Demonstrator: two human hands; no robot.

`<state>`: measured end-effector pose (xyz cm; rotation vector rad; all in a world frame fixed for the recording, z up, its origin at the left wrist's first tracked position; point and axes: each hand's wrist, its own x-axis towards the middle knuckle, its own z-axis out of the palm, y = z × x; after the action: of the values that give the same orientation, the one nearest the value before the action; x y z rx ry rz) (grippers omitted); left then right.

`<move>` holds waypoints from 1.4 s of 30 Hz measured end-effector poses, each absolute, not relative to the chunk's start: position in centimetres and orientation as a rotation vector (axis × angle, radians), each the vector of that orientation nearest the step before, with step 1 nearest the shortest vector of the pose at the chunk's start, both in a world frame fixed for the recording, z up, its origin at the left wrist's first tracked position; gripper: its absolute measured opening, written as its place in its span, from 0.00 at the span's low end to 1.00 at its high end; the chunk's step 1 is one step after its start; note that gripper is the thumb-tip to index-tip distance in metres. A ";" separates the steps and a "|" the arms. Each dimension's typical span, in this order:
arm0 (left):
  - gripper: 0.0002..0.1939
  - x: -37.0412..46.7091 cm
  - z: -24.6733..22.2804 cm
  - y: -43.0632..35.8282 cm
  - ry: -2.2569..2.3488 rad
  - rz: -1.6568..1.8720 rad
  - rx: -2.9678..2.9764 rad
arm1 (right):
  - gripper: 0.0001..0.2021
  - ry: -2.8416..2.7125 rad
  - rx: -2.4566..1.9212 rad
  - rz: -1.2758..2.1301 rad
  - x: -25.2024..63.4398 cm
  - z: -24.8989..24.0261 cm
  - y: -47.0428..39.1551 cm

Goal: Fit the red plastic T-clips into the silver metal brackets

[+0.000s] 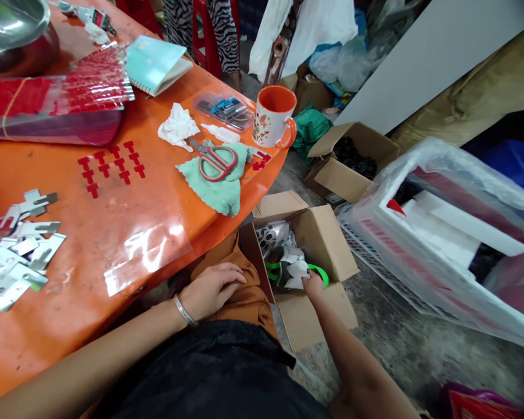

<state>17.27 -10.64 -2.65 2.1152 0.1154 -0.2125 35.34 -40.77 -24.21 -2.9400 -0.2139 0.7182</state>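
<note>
My left hand [216, 286] rests on my brown-clad lap with its fingers stretched out and nothing in them. Down to the right, my right hand [313, 285] reaches into an open cardboard box [327, 238]. Its fingers are closed at the edge of a crumpled white piece [296, 273], which looks like paper; the fingertips are partly hidden. A bright green band [321, 274] curves right beside that hand. Clear plastic with dark round spots [273, 235] lies deeper in the box.
On the orange table [157, 203] are red-handled scissors [218, 163] on a green cloth [222, 195], a mug [273, 116] near the edge, red T-shaped pieces [124, 176] and metal plates [21, 256]. A plastic-lined crate [419, 233] and another box [353, 180] stand right.
</note>
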 end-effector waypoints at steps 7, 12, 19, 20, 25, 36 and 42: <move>0.11 16.8 -2.7 -10.5 0.153 -0.183 2.085 | 0.14 -0.251 -2.993 0.770 32.7 -24.1 -39.5; 0.11 16.8 -2.9 -10.7 0.184 -0.194 2.072 | 0.12 -0.483 -2.959 0.831 31.4 -23.5 -37.8; 0.11 16.4 -2.8 -10.8 0.207 -0.179 2.057 | 0.11 -0.466 -3.002 0.871 32.8 -23.0 -35.3; 0.11 16.4 -2.6 -10.7 0.214 -0.180 2.052 | 0.11 -0.466 -2.998 0.879 33.1 -22.6 -35.3; 0.11 15.7 -2.0 -10.0 0.233 -0.156 2.010 | 0.10 -0.503 -2.900 0.919 34.0 -19.5 -36.2; 0.27 15.9 0.4 -10.5 0.408 -0.024 1.641 | 0.13 -0.293 -1.696 1.016 33.6 -3.2 -30.8; 0.16 15.1 4.0 -8.7 0.617 0.043 1.194 | 0.12 -0.464 -1.474 0.963 29.5 4.1 -21.0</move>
<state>15.12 -8.70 3.99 1.1943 0.6168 0.0427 29.50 -20.98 4.05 -1.4735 -0.4639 0.9626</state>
